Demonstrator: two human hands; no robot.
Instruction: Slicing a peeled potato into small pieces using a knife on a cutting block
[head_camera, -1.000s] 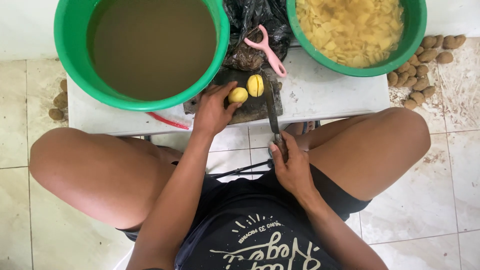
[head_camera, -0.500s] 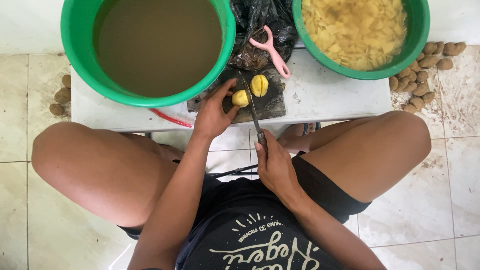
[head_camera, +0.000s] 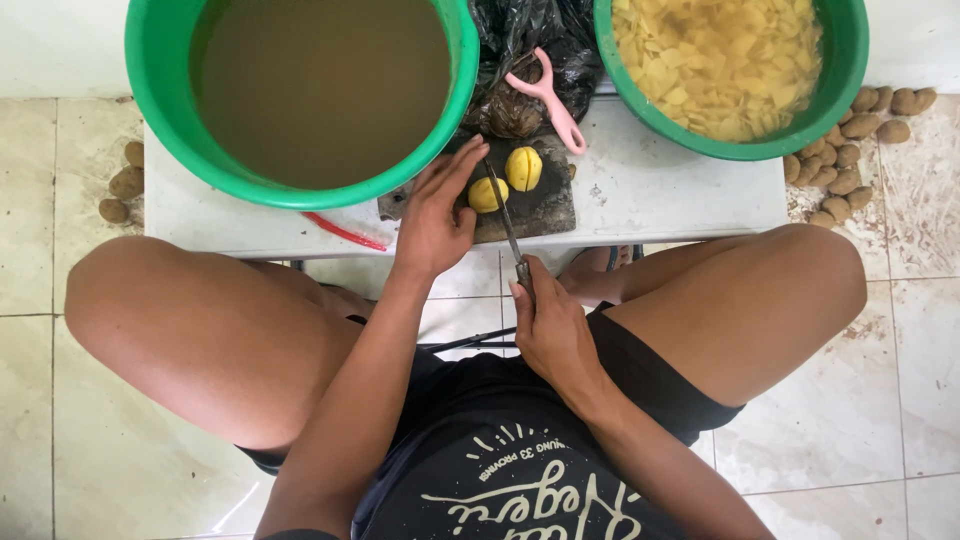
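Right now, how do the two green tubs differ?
The left tub holds murky brown water with nothing showing in it; the right tub is packed with pale yellow potato slices. The left tub overhangs the table's front edge; the right one is cut off by the frame's top. Both are round, green and stand on the table.

On the low table, the cutting board sits centre; water basin at ten o'clock, basin of potato slices at two, peeler at twelve, on the bag
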